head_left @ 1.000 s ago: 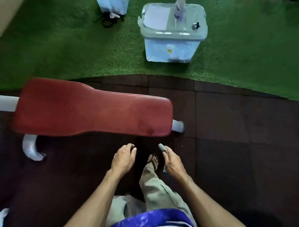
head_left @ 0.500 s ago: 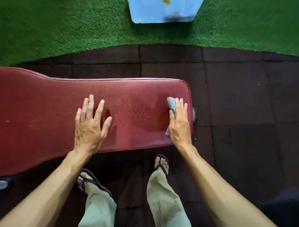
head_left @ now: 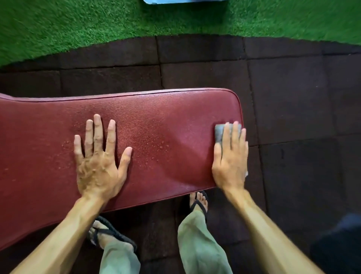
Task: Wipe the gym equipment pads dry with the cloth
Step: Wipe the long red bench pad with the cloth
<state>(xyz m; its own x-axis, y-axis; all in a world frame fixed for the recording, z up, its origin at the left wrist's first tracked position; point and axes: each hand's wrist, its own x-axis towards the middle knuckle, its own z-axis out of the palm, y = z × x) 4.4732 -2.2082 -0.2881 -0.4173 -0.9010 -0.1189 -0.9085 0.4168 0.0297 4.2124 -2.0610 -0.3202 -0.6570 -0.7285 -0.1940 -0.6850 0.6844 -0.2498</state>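
Red droplet-beaded bench pad [head_left: 156,121] over dark rubber tiles [head_left: 293,93], left hand [head_left: 97,156] flat, right hand [head_left: 230,156] flat on grey cloth [head_left: 219,133].

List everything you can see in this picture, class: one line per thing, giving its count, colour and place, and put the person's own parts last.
bench pad: one, dark red, across the middle, beaded with water drops
cloth: one, grey, at the pad's right end under the right hand
floor tiles: many, dark brown, around and under the bench
turf: one stretch, green, along the top
box: one, pale blue, cut off at the top edge
sandals: two, black, on the feet below the pad
trousers: one pair, grey-green, bottom centre
left hand: one, spread flat on the pad
right hand: one, straight fingers pressing the cloth
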